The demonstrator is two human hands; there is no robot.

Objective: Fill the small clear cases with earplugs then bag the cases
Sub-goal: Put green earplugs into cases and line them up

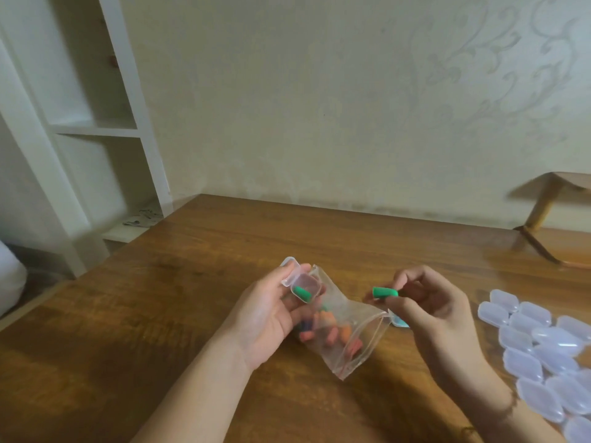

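Note:
My left hand (pixel 271 314) holds a small clear case (pixel 302 284) with its lid flipped up; one green earplug (pixel 300 293) lies inside it. The same hand also grips a clear zip bag (pixel 345 340) holding several orange, green and dark earplugs; its mouth hangs open toward the right. My right hand (pixel 428 305) pinches a second green earplug (pixel 383 292) between thumb and fingertips, a short way to the right of the open case. Another bluish-green piece (pixel 399 321) shows under my right fingers.
Several closed clear cases (pixel 543 350) lie clustered on the wooden table (pixel 192 314) at the right. A wooden stand (pixel 543 212) sits at the far right against the wall. White shelving (pixel 96 129) stands left of the table.

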